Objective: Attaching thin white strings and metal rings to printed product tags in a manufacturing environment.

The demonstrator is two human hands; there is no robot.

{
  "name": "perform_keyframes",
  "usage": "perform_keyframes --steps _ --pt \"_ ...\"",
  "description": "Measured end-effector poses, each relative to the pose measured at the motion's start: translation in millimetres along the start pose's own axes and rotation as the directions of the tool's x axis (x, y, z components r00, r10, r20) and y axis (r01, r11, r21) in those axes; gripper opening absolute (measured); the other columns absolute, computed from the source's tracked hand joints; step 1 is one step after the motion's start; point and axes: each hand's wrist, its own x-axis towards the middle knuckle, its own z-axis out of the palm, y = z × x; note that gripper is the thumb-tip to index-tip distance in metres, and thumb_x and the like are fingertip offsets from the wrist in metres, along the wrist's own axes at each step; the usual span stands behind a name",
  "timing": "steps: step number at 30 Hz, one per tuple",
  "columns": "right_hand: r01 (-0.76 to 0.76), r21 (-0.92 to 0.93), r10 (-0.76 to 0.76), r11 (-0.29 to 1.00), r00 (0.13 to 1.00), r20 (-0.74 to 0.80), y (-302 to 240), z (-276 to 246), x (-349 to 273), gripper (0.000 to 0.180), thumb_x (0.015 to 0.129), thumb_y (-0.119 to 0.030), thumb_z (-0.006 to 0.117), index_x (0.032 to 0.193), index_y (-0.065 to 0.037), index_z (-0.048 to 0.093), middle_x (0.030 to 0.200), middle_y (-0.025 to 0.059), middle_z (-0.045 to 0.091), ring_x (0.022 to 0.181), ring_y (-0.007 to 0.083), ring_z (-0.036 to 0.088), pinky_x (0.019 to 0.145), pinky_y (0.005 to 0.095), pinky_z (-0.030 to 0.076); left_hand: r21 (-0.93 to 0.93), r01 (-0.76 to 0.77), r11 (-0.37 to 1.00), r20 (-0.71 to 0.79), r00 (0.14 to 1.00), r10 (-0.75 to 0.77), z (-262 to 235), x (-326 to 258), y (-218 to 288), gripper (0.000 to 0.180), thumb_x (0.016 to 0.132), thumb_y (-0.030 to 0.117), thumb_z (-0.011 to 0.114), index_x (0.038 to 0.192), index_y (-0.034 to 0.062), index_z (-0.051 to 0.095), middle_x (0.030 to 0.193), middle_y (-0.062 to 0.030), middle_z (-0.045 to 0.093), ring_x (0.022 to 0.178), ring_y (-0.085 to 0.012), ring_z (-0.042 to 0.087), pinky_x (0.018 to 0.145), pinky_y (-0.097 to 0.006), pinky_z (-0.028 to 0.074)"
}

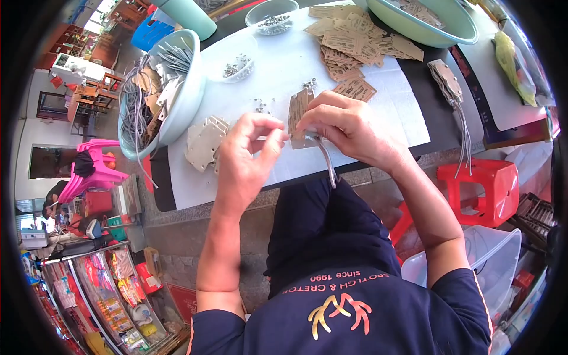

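My right hand [358, 127] is closed around the lower right edge of a small brown printed plate [299, 106]. A grey cable [326, 155] runs from under its fingers, over the table edge toward my lap. Just left of the plate, my left hand [248, 151] pinches thumb and forefinger together; whatever they hold is too small to make out. Small metal fittings [262, 105] lie loose beyond the left hand, and others [310, 84] sit at the plate's far end. Beside my left wrist rests a stack of pale plates [206, 144].
A pile of brown plates [355, 40] covers the far table. Clear tubs [253, 70] hold metal parts. A blue basin [198, 71] with cables and plates stands left; a green basin [423, 29] is far right. A cabled plate bundle [445, 81] lies right, above a red stool [479, 189].
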Motion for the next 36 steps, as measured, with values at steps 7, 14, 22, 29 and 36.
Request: perform_keyframes --steps 7,14,22,29,36 --pt "-0.049 0.044 0.050 0.998 0.998 -0.025 -3.7 3.4 1.3 0.017 0.088 0.002 0.066 0.103 -0.004 0.071 0.098 0.0097 0.066 0.092 0.0272 0.068 0.079 0.0353 0.055 0.358 -0.328 0.874 0.062 0.943 0.328 11.1 -7.3 6.2 0.023 0.085 -0.008 0.069 0.107 -0.0010 0.069 0.098 -0.0138 0.069 0.086 -0.0245 0.071 0.074 -0.033 0.057" --pt "-0.044 0.037 0.046 0.998 0.998 -0.045 1.5 8.0 0.7 0.016 0.089 0.000 0.066 0.104 -0.004 0.071 0.097 0.0101 0.066 0.091 0.0271 0.068 0.078 0.0355 0.055 0.420 -0.393 0.818 0.036 0.908 0.418 16.6 -2.8 -2.3 0.019 0.084 -0.007 0.070 0.102 -0.0005 0.069 0.092 -0.0139 0.070 0.083 -0.0278 0.071 0.071 -0.035 0.056" --pt "-0.076 0.055 0.079 0.996 0.995 -0.055 5.1 10.6 0.8 0.013 0.091 -0.004 0.068 0.103 -0.005 0.072 0.094 0.0092 0.067 0.088 0.0253 0.068 0.075 0.0347 0.055 0.436 -0.409 0.801 0.078 0.905 0.419 19.8 -4.6 -0.9 0.019 0.082 -0.008 0.071 0.099 -0.0001 0.066 0.092 -0.0132 0.068 0.079 -0.0261 0.069 0.070 -0.035 0.056" --pt "-0.044 0.063 0.049 0.997 0.996 -0.080 6.2 10.4 -0.6 0.014 0.089 -0.006 0.069 0.104 -0.005 0.072 0.093 0.0092 0.067 0.085 0.0252 0.068 0.072 0.0351 0.054 0.491 -0.402 0.773 0.005 0.889 0.459 30.4 -3.7 -7.6 0.022 0.081 -0.008 0.072 0.098 0.0013 0.063 0.090 -0.0112 0.065 0.076 -0.0233 0.068 0.067 -0.034 0.055" --pt "-0.228 0.198 0.243 0.953 0.969 -0.051 -11.5 5.8 -0.3 0.013 0.086 -0.010 0.075 0.098 -0.008 0.070 0.081 0.0016 0.063 0.065 0.0091 0.055 0.059 0.0262 0.045 0.578 -0.378 0.723 -0.090 0.852 0.517 25.5 0.7 -11.1 0.017 0.084 -0.006 0.071 0.097 0.0019 0.063 0.087 -0.0100 0.064 0.070 -0.0213 0.066 0.064 -0.033 0.054"
